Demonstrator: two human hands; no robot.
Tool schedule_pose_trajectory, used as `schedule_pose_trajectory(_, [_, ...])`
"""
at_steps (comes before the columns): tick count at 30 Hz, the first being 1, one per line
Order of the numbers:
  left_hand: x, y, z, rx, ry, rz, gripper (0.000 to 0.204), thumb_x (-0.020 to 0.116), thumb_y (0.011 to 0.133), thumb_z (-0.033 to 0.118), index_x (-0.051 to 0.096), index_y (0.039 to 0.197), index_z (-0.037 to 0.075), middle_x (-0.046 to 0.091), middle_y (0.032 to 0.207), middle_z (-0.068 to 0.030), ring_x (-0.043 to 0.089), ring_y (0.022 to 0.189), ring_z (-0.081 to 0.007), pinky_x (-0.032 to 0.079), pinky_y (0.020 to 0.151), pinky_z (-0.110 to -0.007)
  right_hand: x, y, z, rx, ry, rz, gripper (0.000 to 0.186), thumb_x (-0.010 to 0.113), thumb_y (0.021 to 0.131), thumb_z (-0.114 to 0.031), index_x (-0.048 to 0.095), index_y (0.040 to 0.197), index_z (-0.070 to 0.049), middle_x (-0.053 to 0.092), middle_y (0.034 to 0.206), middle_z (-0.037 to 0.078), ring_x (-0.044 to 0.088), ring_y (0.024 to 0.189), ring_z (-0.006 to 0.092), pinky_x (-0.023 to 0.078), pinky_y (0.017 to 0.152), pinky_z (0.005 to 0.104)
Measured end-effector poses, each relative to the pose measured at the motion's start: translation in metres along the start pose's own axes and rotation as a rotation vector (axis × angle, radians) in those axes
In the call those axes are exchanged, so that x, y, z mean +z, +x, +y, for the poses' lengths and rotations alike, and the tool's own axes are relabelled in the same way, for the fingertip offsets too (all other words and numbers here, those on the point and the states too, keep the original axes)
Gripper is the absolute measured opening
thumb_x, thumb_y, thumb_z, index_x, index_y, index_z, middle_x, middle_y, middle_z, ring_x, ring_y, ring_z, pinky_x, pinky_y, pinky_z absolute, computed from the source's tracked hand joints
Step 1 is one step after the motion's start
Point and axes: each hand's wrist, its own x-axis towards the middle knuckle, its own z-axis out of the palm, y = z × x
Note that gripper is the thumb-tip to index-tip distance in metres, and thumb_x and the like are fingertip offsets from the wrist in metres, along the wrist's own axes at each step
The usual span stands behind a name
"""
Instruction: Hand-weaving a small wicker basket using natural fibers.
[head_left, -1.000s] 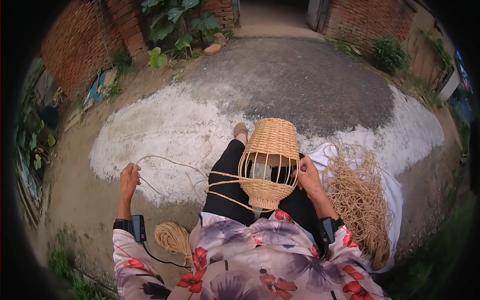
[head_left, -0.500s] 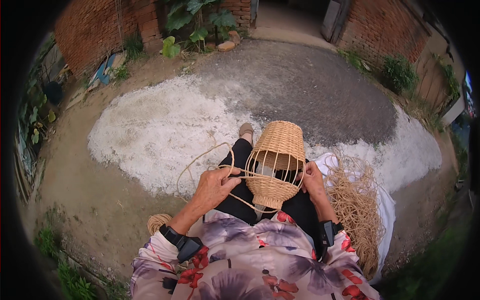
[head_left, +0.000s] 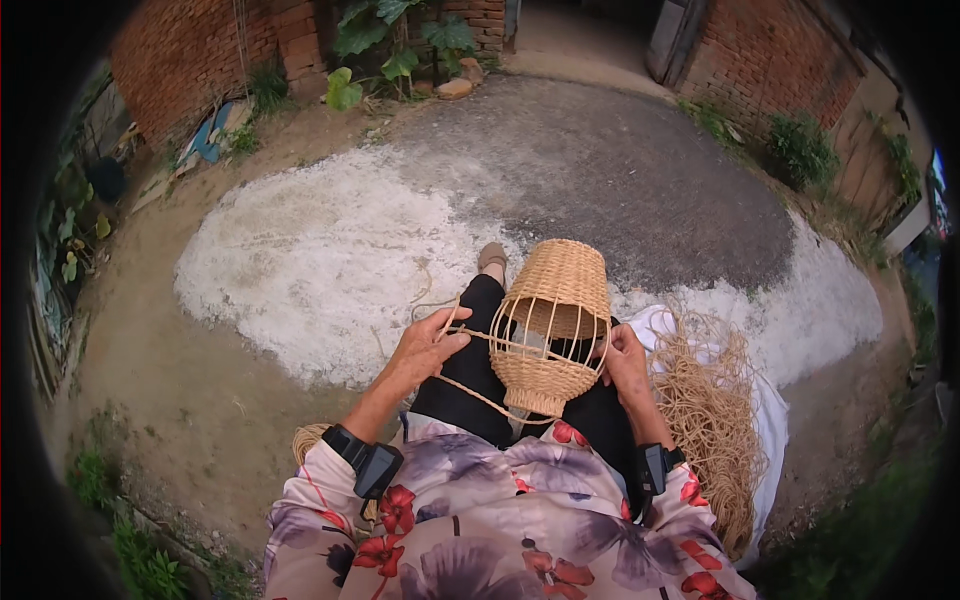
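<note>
Above my lap is a partly woven basket [head_left: 556, 285] of tan cord. Its upper and lower bands are tightly woven, and bare upright ribs show between them. My right hand [head_left: 626, 365] grips the basket's right side at the ribs, some fingers hidden behind it. To the left of the basket, my left hand [head_left: 425, 350] pinches a tan cord [head_left: 478, 334] between thumb and fingers. That cord runs taut to the basket's open ribs. A second stretch of cord slants from below my left hand to the basket's narrow base.
Right of my legs, a tangled heap of tan cord [head_left: 708, 410] lies on a white cloth [head_left: 772, 420]. Another cord coil [head_left: 308, 440] sits by my left forearm. Ahead are pale and dark ground patches, leafy plants [head_left: 400, 45], brick walls [head_left: 190, 65] and a doorway [head_left: 585, 40].
My left hand has shifted slightly up and left, drawing the cord. The large loose loop left of it has shrunk. My right hand and the basket have barely moved.
</note>
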Motion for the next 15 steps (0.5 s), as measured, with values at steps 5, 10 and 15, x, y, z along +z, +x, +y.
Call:
schedule_pose_trajectory(5, [0.012,0.008,-0.021,0.042,0.171,-0.126,0.021,0.067,0.088,0.026,0.064,0.093,0.006,0.05,0.064,0.003,0.045,0.056,-0.007,0.038,0.048,-0.026,-0.003,-0.002,0.005,-0.063,0.025,-0.037,0.015,0.061,0.087,-0.01,0.047,0.083,-0.007,0.06,0.069,0.004,0.044,0.041,0.0064,0.033,0.034,0.0202])
schedule_pose_trajectory(10, [0.015,0.011,-0.017,-0.03,0.152,-0.096,0.02,0.07,0.086,0.024,0.065,0.084,0.005,0.049,0.062,0.004,0.045,0.055,-0.0064,0.037,0.048,-0.026,-0.006,-0.002,0.004,-0.052,0.055,-0.055,0.013,0.062,0.086,-0.01,0.05,0.086,-0.005,0.061,0.071,0.004,0.047,0.045,0.0072,0.037,0.039,0.0209])
schedule_pose_trajectory(15, [0.017,0.012,-0.026,-0.007,0.175,-0.12,0.02,0.071,0.086,0.024,0.066,0.081,0.005,0.049,0.061,0.0042,0.045,0.056,-0.006,0.036,0.048,-0.025,0.007,-0.025,-0.05,-0.489,-0.215,0.366,0.02,0.065,0.083,-0.011,0.053,0.096,-0.002,0.062,0.074,0.006,0.054,0.058,0.0115,0.045,0.055,0.0278])
